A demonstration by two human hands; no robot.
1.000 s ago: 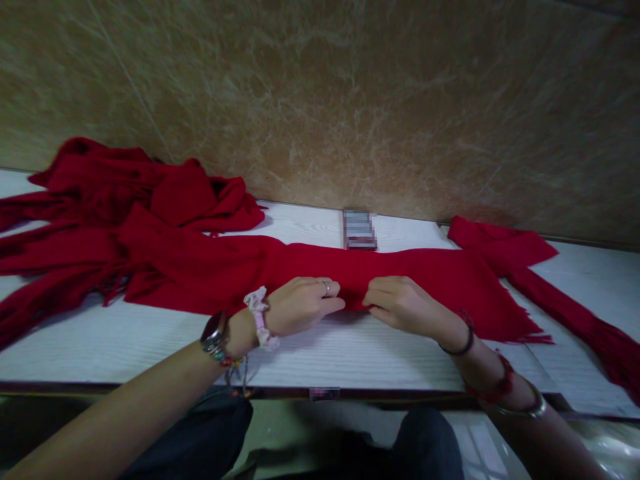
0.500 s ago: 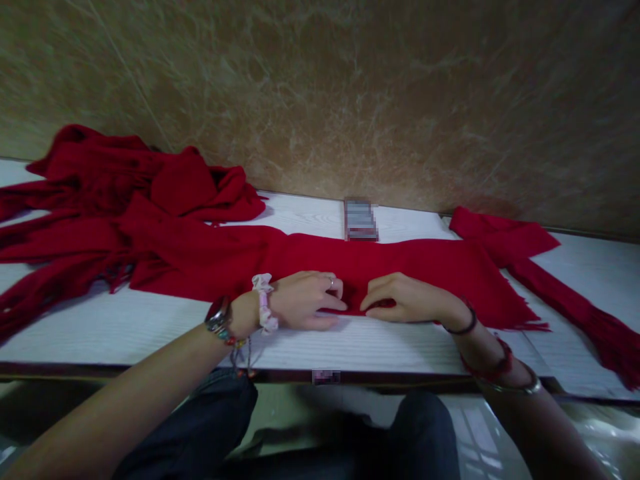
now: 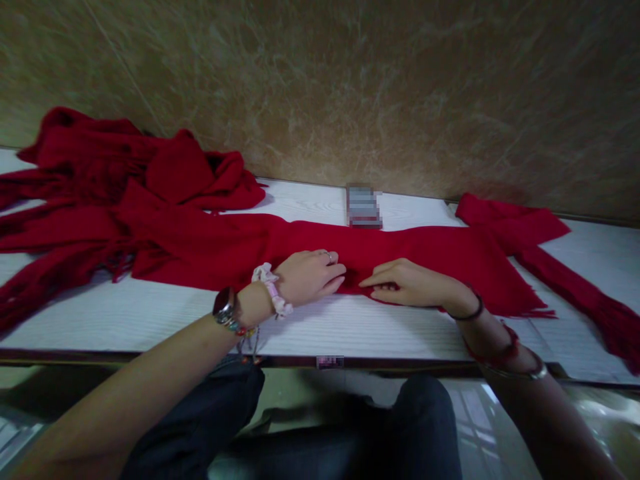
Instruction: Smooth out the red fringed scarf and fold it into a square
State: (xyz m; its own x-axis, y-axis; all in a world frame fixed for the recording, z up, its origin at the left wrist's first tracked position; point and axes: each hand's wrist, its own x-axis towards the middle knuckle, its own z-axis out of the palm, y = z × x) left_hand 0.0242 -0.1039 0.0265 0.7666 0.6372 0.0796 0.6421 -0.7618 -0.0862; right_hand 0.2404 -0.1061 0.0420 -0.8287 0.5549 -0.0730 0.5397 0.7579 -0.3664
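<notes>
A red scarf (image 3: 420, 247) with a fringed right end lies stretched lengthwise on the white wood-grain tabletop. At its front edge, near the middle, my left hand (image 3: 313, 277) has its fingers bent and its thumb drawn in against the cloth. A short distance to the right, my right hand (image 3: 407, 283) pinches the same front edge, its index finger pointing left. A small dark patch of cloth shows between the two hands. The fingertips partly hide the cloth they hold.
Rumpled red scarves (image 3: 190, 170) are heaped at the left. A folded red scarf (image 3: 530, 223) with a fringed tail lies at the right. Behind the stretched scarf is a blurred-out rectangular object (image 3: 363, 207). A brown marbled wall (image 3: 320, 87) rises along the back.
The view has tipped slightly, so everything sits a little higher. My left thumb has closed in toward its fingers. My right index finger has straightened along the edge.
</notes>
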